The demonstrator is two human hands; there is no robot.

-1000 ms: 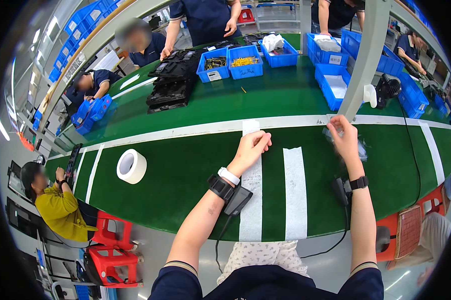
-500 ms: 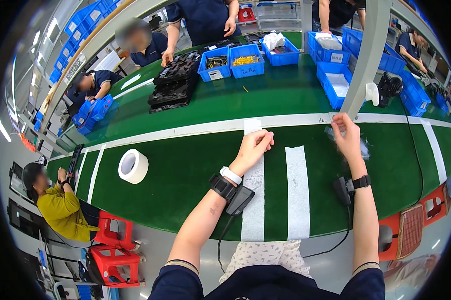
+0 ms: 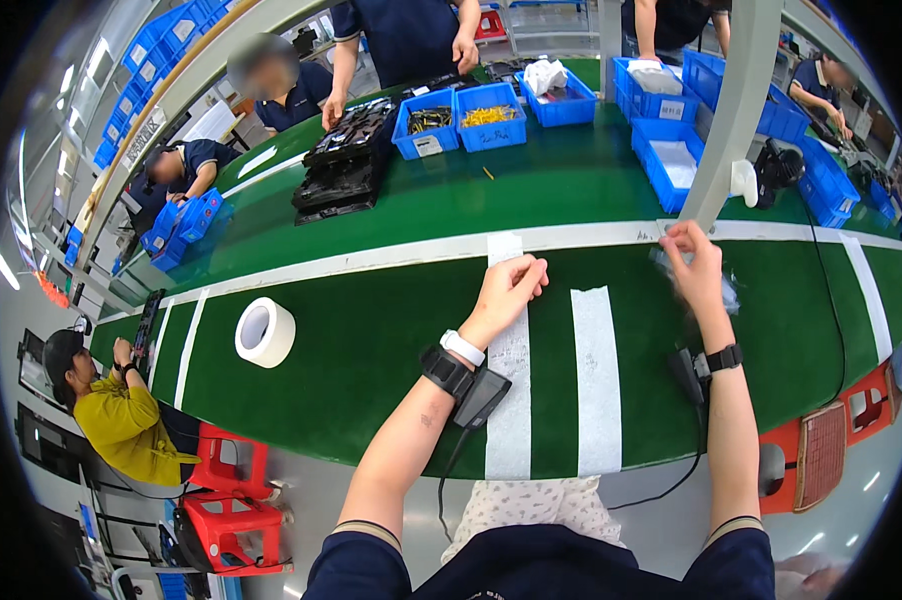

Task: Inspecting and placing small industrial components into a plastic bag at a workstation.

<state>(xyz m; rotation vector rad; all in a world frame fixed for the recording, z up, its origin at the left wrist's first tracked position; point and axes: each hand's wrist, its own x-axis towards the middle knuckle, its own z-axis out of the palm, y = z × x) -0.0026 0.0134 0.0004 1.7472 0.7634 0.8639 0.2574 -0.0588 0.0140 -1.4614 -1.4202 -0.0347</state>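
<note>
My left hand [image 3: 511, 290] is closed over a white tape strip [image 3: 511, 400] stuck to the green tabletop; its thumb and fingers are pressed together, and anything between them is hidden. On the right, my right hand [image 3: 695, 265] pinches a small transparent plastic piece [image 3: 662, 228] at the long white line. Partly behind that hand lie crumpled transparent plastic bits [image 3: 729, 292]. A second white strip [image 3: 598, 390] runs between my forearms. Left of my hands stands a roll of white tape [image 3: 267, 333].
Beyond the line are blue bins [image 3: 491, 115] with yellow and dark small parts, and stacked black trays [image 3: 343, 165]. A grey post [image 3: 736, 110] rises beside my right hand, near a small black fan [image 3: 777, 172]. Co-workers stand or sit around the table; red stools [image 3: 233, 530] are at left.
My hands have hardly moved; the right fingers shift slightly, still at the white line. The whole view has tilted a little.
</note>
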